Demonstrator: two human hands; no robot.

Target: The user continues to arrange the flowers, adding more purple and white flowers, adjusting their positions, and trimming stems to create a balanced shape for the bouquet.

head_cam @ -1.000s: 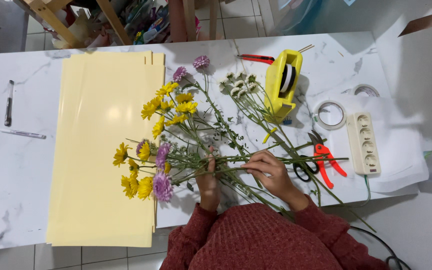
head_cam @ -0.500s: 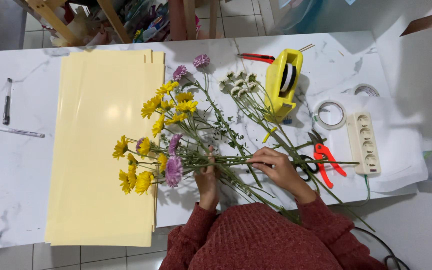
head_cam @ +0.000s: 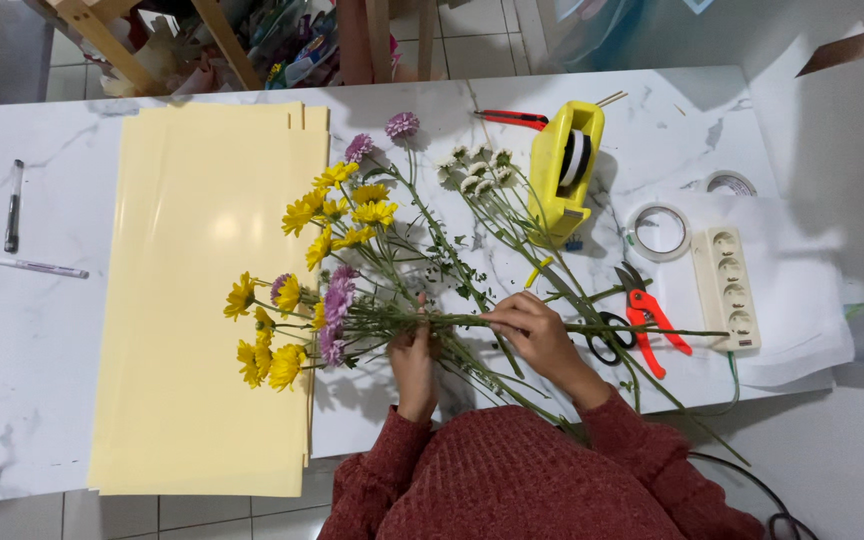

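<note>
My left hand (head_cam: 413,350) grips a bunch of yellow and purple flowers (head_cam: 292,325) by the stems, the heads lying over the edge of pale yellow wrapping sheets (head_cam: 192,290). My right hand (head_cam: 532,330) pinches the same long green stems (head_cam: 632,330) further right, where they stretch across the white marble table (head_cam: 52,330). More loose flowers lie behind: yellow ones (head_cam: 347,210), purple ones (head_cam: 402,125) and small white ones (head_cam: 477,170).
A yellow tape dispenser (head_cam: 567,165) stands behind the flowers. Red-handled pruners (head_cam: 652,325), black scissors (head_cam: 604,340), a tape roll (head_cam: 659,230) and a white power strip (head_cam: 727,285) lie at right. Two pens (head_cam: 14,205) lie far left. A red cutter (head_cam: 512,118) is at the back.
The bunch has shifted slightly left and toward me in my hands. My right hand has slid along the stems a little.
</note>
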